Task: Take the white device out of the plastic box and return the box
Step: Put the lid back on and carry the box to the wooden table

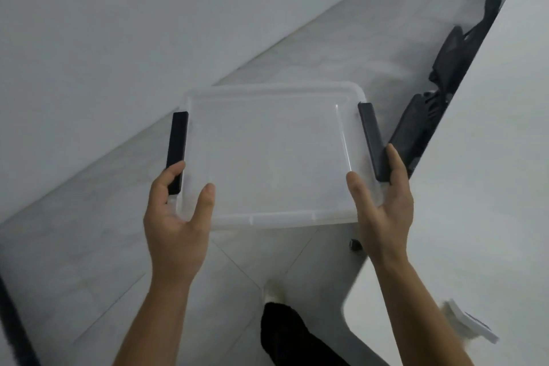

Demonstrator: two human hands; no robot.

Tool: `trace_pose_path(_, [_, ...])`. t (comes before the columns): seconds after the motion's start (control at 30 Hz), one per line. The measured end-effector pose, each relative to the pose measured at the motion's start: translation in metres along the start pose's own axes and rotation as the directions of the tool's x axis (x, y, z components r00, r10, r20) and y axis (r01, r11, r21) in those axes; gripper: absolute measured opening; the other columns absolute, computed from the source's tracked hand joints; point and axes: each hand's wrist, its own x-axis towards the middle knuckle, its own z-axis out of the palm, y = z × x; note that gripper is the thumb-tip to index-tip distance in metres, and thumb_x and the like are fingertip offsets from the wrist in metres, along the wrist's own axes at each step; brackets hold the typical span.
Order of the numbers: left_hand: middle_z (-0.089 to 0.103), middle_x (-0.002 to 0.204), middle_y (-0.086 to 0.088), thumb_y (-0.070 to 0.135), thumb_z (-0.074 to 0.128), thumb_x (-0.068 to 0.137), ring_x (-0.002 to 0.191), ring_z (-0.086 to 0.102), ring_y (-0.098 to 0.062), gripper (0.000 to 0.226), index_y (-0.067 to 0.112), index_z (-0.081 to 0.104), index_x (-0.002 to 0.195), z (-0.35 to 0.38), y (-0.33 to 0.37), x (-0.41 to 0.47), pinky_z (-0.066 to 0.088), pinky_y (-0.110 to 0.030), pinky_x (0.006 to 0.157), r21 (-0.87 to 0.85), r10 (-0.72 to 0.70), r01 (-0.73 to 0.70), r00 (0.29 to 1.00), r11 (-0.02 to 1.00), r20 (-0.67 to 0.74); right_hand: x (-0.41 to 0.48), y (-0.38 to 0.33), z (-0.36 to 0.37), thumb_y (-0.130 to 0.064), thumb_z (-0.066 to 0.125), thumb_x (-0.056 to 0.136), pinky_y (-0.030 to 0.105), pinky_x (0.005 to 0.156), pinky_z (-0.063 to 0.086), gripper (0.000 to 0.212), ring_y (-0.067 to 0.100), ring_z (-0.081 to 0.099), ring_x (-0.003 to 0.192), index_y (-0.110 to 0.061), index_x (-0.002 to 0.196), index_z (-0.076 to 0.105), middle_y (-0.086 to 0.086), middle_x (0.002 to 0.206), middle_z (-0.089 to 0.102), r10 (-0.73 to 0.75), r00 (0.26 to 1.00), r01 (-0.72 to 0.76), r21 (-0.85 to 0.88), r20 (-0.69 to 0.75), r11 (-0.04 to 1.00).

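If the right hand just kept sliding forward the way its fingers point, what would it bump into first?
Probably nothing new: the right hand already touches the clear plastic box, fingers along its black side latch. Past the box, that line seems to lead toward the black chair by the white table, though depth is unclear.

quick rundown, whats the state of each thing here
plastic box: lid on, held in the air over the floor
left latch: down against the box side
right latch: down against the box side
left hand: grip on the box's near left corner
right hand: grip on its near right corner
white device: on the table, blurred
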Motion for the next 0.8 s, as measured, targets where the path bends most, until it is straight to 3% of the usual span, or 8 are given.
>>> trace_pose_path(0.13, [0.062,0.129,0.005,0.022,0.073,0.087,0.124,0.055,-0.008,0.042,0.021,0.061,0.126,0.048,-0.01,0.093,0.043,-0.035,0.108,0.056,0.043,-0.048,0.996,0.997,0.084,0.065,0.013,0.05,-0.038,0.066,0.082,-0.005,0.094,0.028,0.078,-0.031,0.033,0.119,-0.018,0.152,0.037,-0.028,0.138,0.039,0.042,0.997,-0.039,0.05,-0.067,0.998])
trace_pose_path(0.3, [0.06,0.13,0.008,0.023,0.071,0.087,0.118,0.051,0.009,0.039,0.024,0.06,0.124,0.101,-0.005,0.213,0.037,-0.013,0.103,0.061,0.091,-0.101,0.985,0.993,0.149,0.164,0.003,0.115,-0.035,0.066,0.082,-0.003,0.095,0.029,0.078,-0.032,0.035,0.116,-0.012,0.151,0.038,-0.023,0.137,0.041,0.022,0.991,-0.015,0.056,-0.132,0.998])
trace_pose_path(0.43, [0.06,0.131,0.007,0.023,0.071,0.088,0.122,0.052,0.0,0.04,0.021,0.061,0.126,0.145,-0.006,0.295,0.039,-0.023,0.107,0.029,0.09,-0.097,0.98,0.995,0.178,0.237,-0.004,0.155,-0.035,0.067,0.082,0.003,0.101,0.031,0.078,-0.026,0.037,0.121,-0.014,0.151,0.037,-0.019,0.14,0.043,0.012,0.986,-0.004,0.045,-0.166,0.999])
trace_pose_path(0.67, [0.061,0.128,0.007,0.021,0.071,0.087,0.117,0.052,0.009,0.039,0.02,0.062,0.125,0.258,-0.029,0.43,0.04,-0.015,0.103,-0.075,0.107,-0.089,0.955,0.993,0.276,0.366,0.011,0.214,-0.037,0.067,0.081,0.007,0.104,0.032,0.077,-0.023,0.038,0.123,-0.015,0.15,0.039,-0.023,0.138,0.043,0.006,0.954,-0.009,-0.011,-0.3,1.0])
trace_pose_path(0.8, [0.06,0.126,0.011,0.022,0.071,0.088,0.12,0.051,0.007,0.038,0.021,0.062,0.125,0.338,-0.03,0.505,0.04,-0.021,0.106,-0.126,0.135,-0.091,0.905,0.988,0.404,0.436,0.022,0.235,-0.036,0.068,0.081,0.01,0.106,0.034,0.077,-0.014,0.042,0.128,-0.015,0.15,0.039,-0.015,0.144,0.046,0.032,0.903,-0.053,-0.038,-0.429,0.998])
